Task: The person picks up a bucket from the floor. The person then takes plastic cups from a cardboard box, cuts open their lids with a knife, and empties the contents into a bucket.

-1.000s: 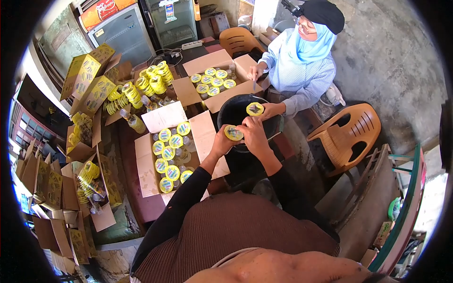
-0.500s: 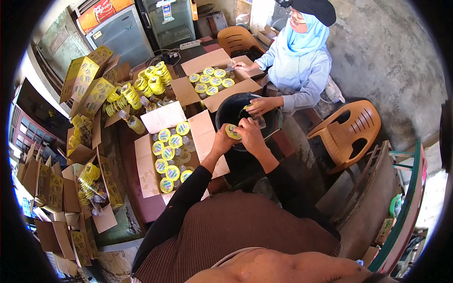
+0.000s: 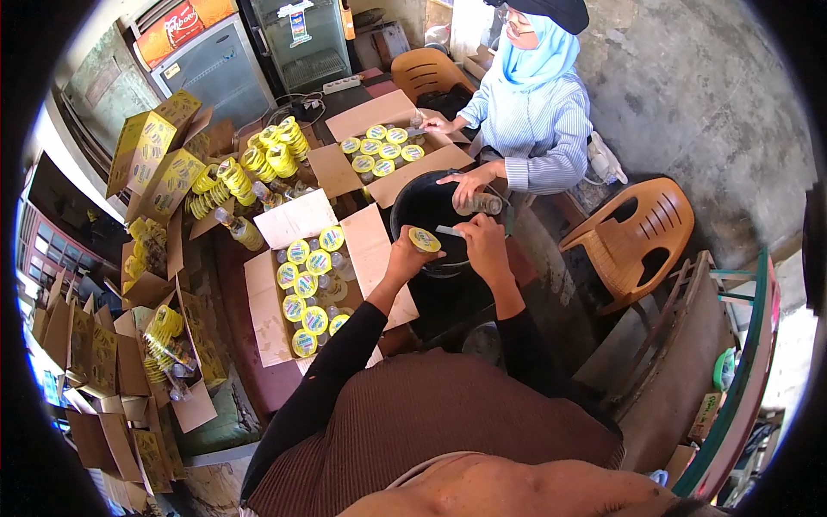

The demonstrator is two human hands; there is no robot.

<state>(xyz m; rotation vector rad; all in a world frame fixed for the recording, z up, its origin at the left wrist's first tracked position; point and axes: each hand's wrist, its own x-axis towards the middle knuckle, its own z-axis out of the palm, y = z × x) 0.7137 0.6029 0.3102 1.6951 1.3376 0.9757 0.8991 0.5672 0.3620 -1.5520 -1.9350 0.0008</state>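
My left hand [image 3: 403, 254] holds a sealed cup with a yellow lid [image 3: 424, 239] over the rim of a black bucket [image 3: 419, 207]. My right hand [image 3: 485, 240] grips a small grey blade or tool [image 3: 448, 231], its tip pointing at the cup and a little apart from it. Below my left arm an open cardboard box [image 3: 269, 297] holds several yellow-lidded cups [image 3: 307, 284].
A person in a striped shirt [image 3: 538, 129] sits across the bucket, one hand tipping a cup [image 3: 481, 204] over it, the other at a second open box of cups [image 3: 379, 148]. Stacked yellow cartons [image 3: 155, 155] lie left. Orange plastic chairs [image 3: 637, 237] stand right.
My right hand has pulled away from the cup to the right, the tool now showing. The other person turned their cup over the bucket and reached their far hand into their box.
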